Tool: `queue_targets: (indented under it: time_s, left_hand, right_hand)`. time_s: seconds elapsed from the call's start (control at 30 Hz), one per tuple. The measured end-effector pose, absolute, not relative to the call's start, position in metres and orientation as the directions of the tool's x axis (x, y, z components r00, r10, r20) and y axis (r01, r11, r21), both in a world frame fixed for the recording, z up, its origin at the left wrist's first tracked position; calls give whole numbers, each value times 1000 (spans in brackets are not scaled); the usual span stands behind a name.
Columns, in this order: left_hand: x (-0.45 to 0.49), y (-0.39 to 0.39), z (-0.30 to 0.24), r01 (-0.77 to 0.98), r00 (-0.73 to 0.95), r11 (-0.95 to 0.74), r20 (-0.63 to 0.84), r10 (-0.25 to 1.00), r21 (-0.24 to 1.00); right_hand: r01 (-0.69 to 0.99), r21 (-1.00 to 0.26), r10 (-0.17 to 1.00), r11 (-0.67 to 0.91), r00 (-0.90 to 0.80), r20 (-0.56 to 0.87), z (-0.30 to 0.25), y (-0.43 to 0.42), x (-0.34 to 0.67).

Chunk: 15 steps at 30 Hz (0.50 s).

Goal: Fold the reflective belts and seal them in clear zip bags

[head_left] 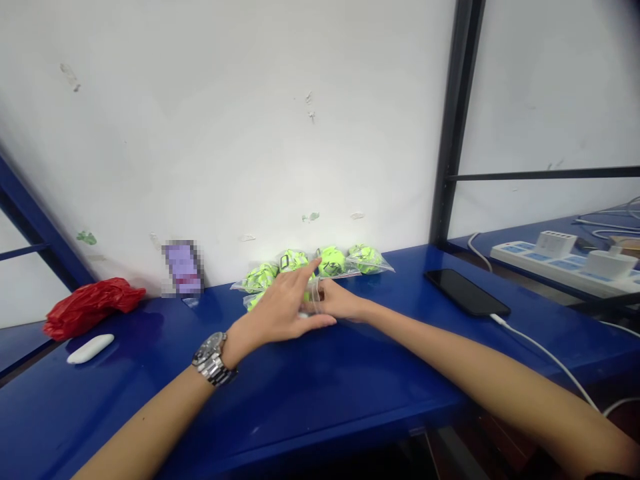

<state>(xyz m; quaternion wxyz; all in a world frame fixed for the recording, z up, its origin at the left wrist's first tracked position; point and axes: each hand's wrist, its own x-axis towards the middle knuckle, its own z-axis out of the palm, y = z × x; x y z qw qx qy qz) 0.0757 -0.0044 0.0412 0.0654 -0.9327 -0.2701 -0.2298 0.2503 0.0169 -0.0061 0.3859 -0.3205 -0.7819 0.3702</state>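
Several clear plastic bags with crumpled neon-green, black-marked bundles stand in a row by the wall: a left bag, a second bag, a third bag and a right-hand bag. My right hand is closed on a clear plastic bag in front of the row; its contents are mostly hidden. Beside it, my left hand, a metal watch on its wrist, has its fingers stretched and thumb apart. Another green bag shows partly behind the left hand.
On the blue table, a red plastic bag and a white oval object lie at left. A blurred-out phone leans on the wall. At right are a black phone with a cable and a power strip.
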Motion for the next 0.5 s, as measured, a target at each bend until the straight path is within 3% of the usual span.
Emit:
queue_targets:
  time_s: [0.07,0.17,0.37,0.5]
  left_hand:
    - [65,3,53,592,719,-788,329,612,170]
    - [52,14,65,571,706,-733,236,668,369]
    - [53,14,60,368,547,-658,419,724,656]
    - [66,8,48,143,401,-576,486,777,805]
  right_hand:
    - [254,-762,739,596,-545,397,2,18,259]
    - [249,-685,656,684,-620,430,15,18,267]
    - [304,-512,586,803,-556,589,45,1,273]
    - [319,-321,442,892,-461,770,59,-7,277]
